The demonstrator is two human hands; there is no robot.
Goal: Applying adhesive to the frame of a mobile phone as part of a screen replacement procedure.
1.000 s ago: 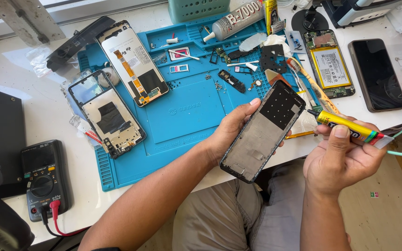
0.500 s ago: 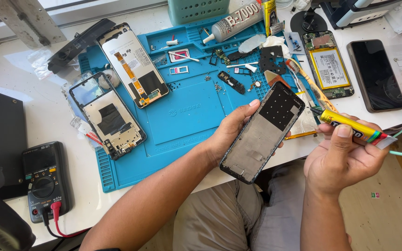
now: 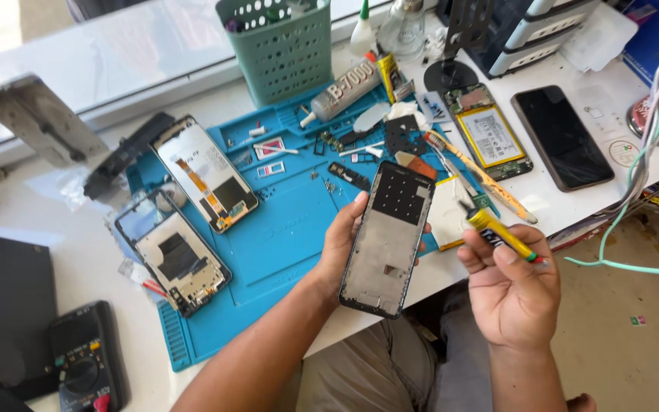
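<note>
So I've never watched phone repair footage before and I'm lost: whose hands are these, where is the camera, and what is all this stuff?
The camera sits on the person's head and looks down, so both hands are their own. The left hand holds a bare phone frame upright over the edge of the blue work mat. The right hand pinches a small yellow glue tube, its tip close to the frame. On the mat lie two more opened phones and small loose parts. On the white table are a phone showing its battery, a dark-screened phone, a green basket and a multimeter.
</note>
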